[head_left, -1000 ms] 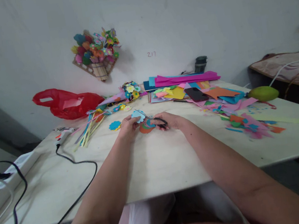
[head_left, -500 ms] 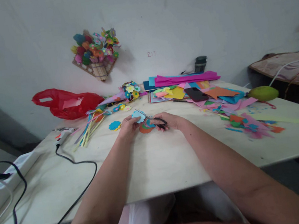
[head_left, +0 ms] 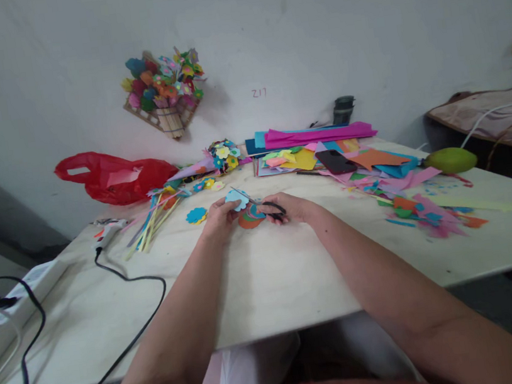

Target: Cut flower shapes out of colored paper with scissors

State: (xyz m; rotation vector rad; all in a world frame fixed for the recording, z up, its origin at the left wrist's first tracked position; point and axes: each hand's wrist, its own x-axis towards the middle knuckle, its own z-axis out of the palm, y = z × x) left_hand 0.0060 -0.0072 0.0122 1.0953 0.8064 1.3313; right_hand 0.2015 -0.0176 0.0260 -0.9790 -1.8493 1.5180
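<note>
1. The left hand pinches a pale blue paper flower, thumb on top; the right hand has its fingers closed around the black handles of the scissors; the blades reach across the paper flower, though whether they are parted is too small to tell.
2. Both hands and the flower are above the middle of the table, nearer its far edge than its near edge; coloured paper discs, orange among them, lie just below, between the hands.
3. A blue flower cutout lies just beside the left hand, over something yellow; farther toward the left edge are paper strips and a white glue gun.
4. Along the far edge sit a red bag, a flower bouquet and magenta sheets; toward the right edge lie a dark phone, paper scraps and a green fruit.
</note>
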